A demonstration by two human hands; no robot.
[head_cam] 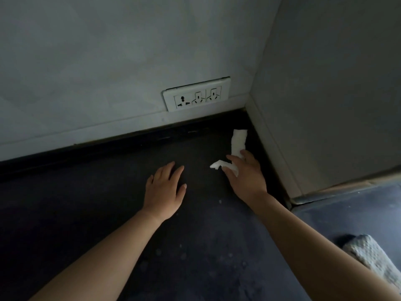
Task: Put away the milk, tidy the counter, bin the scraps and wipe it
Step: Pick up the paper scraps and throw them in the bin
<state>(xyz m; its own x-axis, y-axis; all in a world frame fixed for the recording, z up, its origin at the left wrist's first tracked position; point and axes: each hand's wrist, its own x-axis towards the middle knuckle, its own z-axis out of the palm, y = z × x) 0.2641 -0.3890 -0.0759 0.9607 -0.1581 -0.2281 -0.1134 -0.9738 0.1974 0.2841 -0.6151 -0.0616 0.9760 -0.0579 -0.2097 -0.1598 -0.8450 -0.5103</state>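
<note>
A dark counter [108, 213] runs into a corner between two grey walls. My right hand [245, 177] lies near that corner with its fingers closed on a crumpled white paper towel [238, 140], which sticks out beyond the fingers toward the corner and to the left. My left hand [165, 190] rests flat on the counter with its fingers together, empty, a hand's width left of the right hand. No milk is in view.
A white socket plate [196, 97] sits low on the back wall just above the counter. A rolled pale cloth [373, 259] lies at the lower right. A few small white crumbs [220, 201] and faint spots mark the counter.
</note>
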